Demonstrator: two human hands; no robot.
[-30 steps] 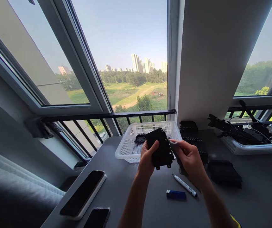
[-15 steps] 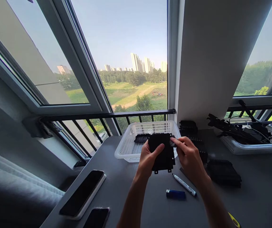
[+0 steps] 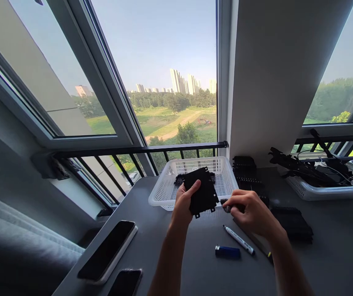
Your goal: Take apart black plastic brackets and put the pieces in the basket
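My left hand (image 3: 182, 207) grips a flat black plastic panel (image 3: 204, 193) with small tabs along its edges, thumb on its face. The panel is tilted in the air in front of the white mesh basket (image 3: 155, 198). Just beside its lower right edge, my right hand (image 3: 252, 211) pinches a small grey and dark piece (image 3: 225, 204) whose kind I cannot make out. Another black plastic part (image 3: 179, 179) lies in the basket, partly hidden behind the panel.
A white marker (image 3: 239, 239) and a blue lighter (image 3: 228, 252) lie below the hands. Two phones (image 3: 107, 250) (image 3: 126, 283) rest at the left. Black parts (image 3: 291, 224) are stacked at the right, near a second basket (image 3: 312, 195) with cables. A black railing (image 3: 179, 146) runs along the window.
The panel has turned clockwise and shifted slightly left in my left hand. My right hand has moved down, away from the panel's upper right corner, still pinching the small piece.
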